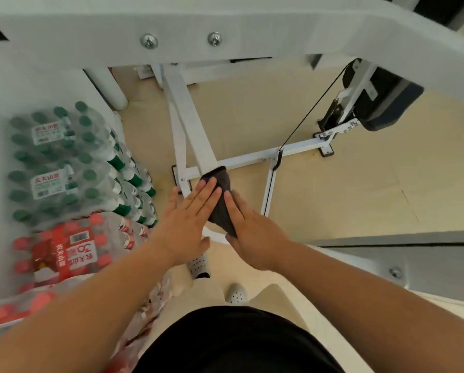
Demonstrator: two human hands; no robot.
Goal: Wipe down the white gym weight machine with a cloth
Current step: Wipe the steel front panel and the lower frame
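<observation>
Left hand [190, 214] and right hand [253, 234] are both spread flat with fingers straight. They press a dark cloth [221, 203] between them around the machine's white slanted bar [190, 122], low near the floor. Neither of the 2 hands grips the cloth, so it could slip off mid-stroke. Further right, the black cable [314, 111] might snag fingers.

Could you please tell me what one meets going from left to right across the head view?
Green-capped bottles → left hand → cloth → right hand → black pad.
</observation>
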